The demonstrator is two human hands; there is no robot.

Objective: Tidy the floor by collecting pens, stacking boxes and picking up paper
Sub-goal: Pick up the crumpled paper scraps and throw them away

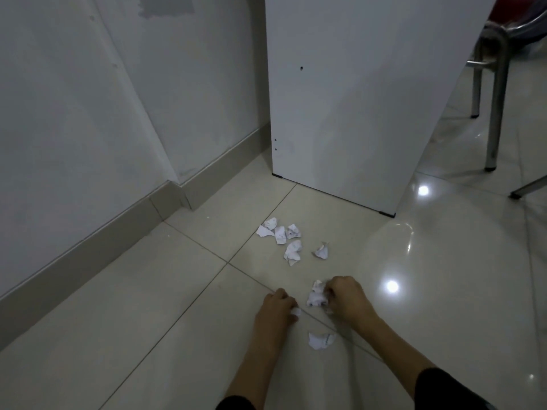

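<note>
Both my arms reach down to tiled floor (pixel 148 306), lower centre of frame. My right hand (pixel 344 297) curled tight around crumpled paper wad (pixel 316 295), wad sticking out at its left side. My left hand (pixel 276 306) closed, small white scrap (pixel 296 312) pinched at fingertips. One crumpled piece (pixel 321 340) lies on floor between my forearms. Cluster of torn scraps (pixel 281 232) lies further up, centre frame, near foot of white cabinet panel (pixel 340 99). Chair legs (pixel 494 108) upper right. No bin or box in view.

paper scraps (pixel 284 236) on floor (pixel 148 321) before cabinet (pixel 349 99), chair (pixel 497 84) right
</note>
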